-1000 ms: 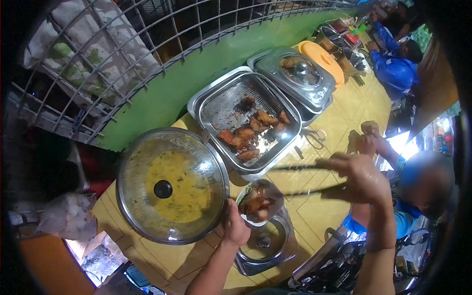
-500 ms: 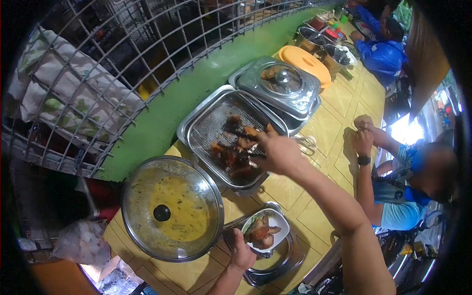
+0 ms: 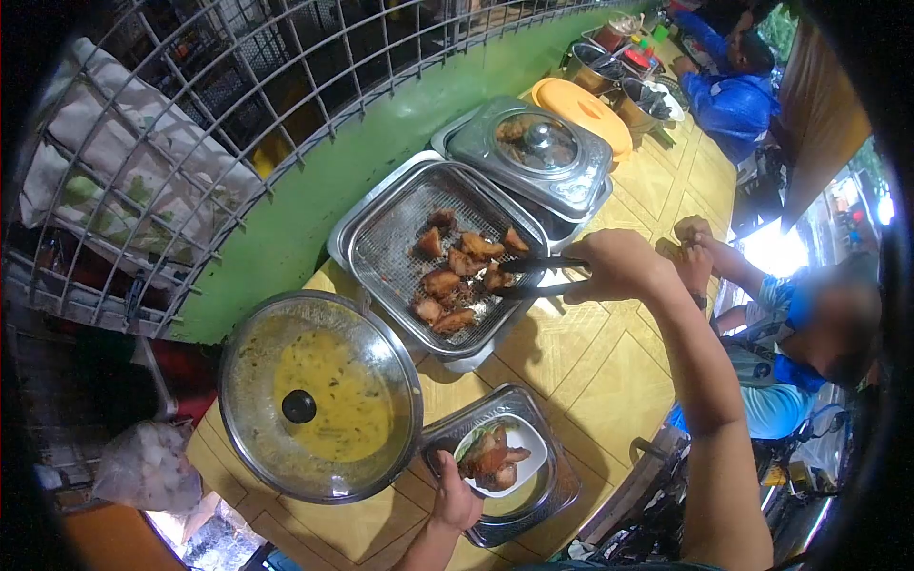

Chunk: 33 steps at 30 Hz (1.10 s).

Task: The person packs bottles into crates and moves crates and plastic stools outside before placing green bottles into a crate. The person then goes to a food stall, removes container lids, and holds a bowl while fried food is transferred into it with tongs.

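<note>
My right hand (image 3: 619,268) is closed round black tongs (image 3: 545,289), whose tips reach over the right side of a steel tray (image 3: 354,255). Several browned fried pieces (image 3: 440,283), which look like chicken, lie on the tray's perforated insert. The tong tips are at a piece near the edge; whether they grip it I cannot tell. Lower down, my left hand (image 3: 459,502) holds a small white bowl (image 3: 536,445) by its side, thumb at the rim. Fried chicken (image 3: 493,463) and something green sit inside it. Beneath the bowl lies a steel lid (image 3: 564,500) with an oval window.
A large pan with yellow soup under a glass lid (image 3: 249,419) stands left of the bowl. Behind the tray are a covered steel dish (image 3: 581,176) and an orange lid (image 3: 583,116). Wire mesh (image 3: 314,86) borders the left; a person (image 3: 776,400) sits at the right.
My right hand has drawn back to the right from over the tray, so the tongs and fried pieces show clearly. My left hand still holds the bowl. The view has shifted slightly.
</note>
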Tool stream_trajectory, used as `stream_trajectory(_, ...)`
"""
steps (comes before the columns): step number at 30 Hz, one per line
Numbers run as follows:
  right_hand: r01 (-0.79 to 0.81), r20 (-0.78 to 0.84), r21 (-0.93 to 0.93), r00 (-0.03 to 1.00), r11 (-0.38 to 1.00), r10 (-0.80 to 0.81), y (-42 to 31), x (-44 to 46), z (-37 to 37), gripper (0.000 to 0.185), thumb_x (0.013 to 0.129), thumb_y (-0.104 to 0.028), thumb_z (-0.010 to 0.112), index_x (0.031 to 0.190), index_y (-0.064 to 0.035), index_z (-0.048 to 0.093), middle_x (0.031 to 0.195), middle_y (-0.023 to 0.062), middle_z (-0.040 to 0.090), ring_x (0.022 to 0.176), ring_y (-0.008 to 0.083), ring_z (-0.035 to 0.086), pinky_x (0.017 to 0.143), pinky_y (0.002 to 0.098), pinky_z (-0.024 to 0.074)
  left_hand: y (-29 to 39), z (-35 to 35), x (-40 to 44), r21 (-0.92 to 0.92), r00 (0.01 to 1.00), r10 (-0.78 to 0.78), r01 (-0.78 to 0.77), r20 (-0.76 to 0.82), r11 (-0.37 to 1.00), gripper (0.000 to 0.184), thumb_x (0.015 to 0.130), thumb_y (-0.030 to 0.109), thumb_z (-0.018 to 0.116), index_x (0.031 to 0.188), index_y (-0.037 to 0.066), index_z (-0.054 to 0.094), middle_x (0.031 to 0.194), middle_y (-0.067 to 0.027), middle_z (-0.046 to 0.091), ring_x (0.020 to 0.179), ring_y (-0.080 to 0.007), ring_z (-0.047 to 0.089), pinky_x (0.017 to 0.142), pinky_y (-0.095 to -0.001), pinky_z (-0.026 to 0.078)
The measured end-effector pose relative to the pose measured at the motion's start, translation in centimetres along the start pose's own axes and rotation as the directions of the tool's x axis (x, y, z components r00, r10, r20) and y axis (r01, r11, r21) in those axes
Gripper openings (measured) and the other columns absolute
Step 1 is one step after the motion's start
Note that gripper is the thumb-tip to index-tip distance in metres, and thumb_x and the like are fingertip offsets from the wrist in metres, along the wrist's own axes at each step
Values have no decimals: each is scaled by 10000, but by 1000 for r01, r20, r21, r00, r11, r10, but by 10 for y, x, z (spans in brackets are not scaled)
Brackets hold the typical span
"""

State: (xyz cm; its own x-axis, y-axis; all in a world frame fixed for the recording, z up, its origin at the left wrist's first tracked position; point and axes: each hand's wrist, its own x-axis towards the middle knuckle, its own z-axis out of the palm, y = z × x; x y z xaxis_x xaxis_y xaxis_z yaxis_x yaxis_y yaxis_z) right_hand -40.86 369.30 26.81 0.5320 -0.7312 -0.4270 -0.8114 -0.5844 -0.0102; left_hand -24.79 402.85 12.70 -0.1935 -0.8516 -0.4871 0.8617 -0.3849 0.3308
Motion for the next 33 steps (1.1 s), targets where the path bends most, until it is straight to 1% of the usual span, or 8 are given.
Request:
stream_trajectory(3, 23, -41, 73, 999, 997, -20, 5, 2, -8, 435, 685, -437, 747, 1005, -148, 690, 856, 124, 684, 833, 328, 663, 712, 420, 527, 4, 9, -2, -8, 1000, 22, -22, -12, 1000, 841, 936, 681, 234, 1374, -18, 397, 1297, -161, 547, 1187, -281, 534, 1033, -417, 402)
stream_trajectory(10, 45, -329, -99, 941, 994, -75, -6, 42, 23, 218, 713, -243, 690, 865, -89, 671, 783, 136, 668, 781, 330, 666, 637, 439, 530, 4, 10, -4, 15, 998, 4, -3, -62, 1000, 850, 930, 689, 232, 1375, -17, 397, 1321, -156, 530, 1188, -280, 533, 1034, -421, 401)
stream_trajectory(15, 7, -89, -30, 996, 1000, -10, -7, 12, 2, 292, 707, -262, 718, 953, -109, 686, 825, 142, 673, 795, 338, 665, 674, 449, 528, -1, 10, -3, 74, 993, 17, -8, -121, 997, 878, 911, 723, 187, 1382, 13, 399, 1270, -154, 568, 1168, -284, 551, 1030, -436, 406)
stream_trajectory(20, -113, -116, -24, 987, 993, 110, 17, -27, -1, 536, 708, -294, 764, 1210, -167, 625, 1013, 130, 652, 896, 316, 650, 782, 413, 507, 9, 24, 3, 18, 987, 30, -27, -156, 999, 854, 907, 723, 229, 1394, 41, 398, 1332, -122, 525, 1197, -264, 530, 1018, -424, 426)
stream_trajectory(22, 89, -280, 104, 958, 991, -57, 13, -54, -5, 546, 682, -254, 794, 1195, -151, 638, 941, 115, 653, 848, 298, 645, 758, 399, 495, 7, 17, 14, 8, 978, 79, -79, -193, 997, 820, 945, 673, 134, 1380, 30, 399, 1273, -148, 566, 1177, -290, 553, 1023, -438, 427)
stream_trajectory(25, -44, -94, 212, 993, 976, 66, -10, -84, -20, 535, 664, -175, 808, 1174, -141, 647, 942, 108, 662, 776, 259, 641, 700, 377, 513, 21, 20, 32, 32, 987, 140, -138, -77, 990, 826, 936, 689, 160, 1410, 46, 372, 1370, -126, 483, 1269, -269, 472, 1068, -420, 376)
stream_trajectory(30, 264, -177, 167, 956, 950, -235, -20, -116, 0, 531, 635, -140, 808, 1142, -114, 655, 931, 111, 658, 812, 307, 647, 699, 397, 504, 30, 18, 52, 3, 984, 165, -165, -68, 986, 830, 932, 696, 177, 1427, 53, 351, 1397, -110, 455, 1285, -262, 454, 1071, -420, 372)
stream_trajectory(33, 223, -113, 158, 972, 962, -207, -41, -118, 4, 520, 623, -153, 806, 1115, -89, 655, 897, 109, 646, 848, 319, 638, 719, 417, 491, 32, 19, 59, -26, 978, 185, -188, -98, 982, 815, 935, 690, 191, 1420, 54, 354, 1377, -109, 473, 1263, -256, 478, 1050, -414, 398)
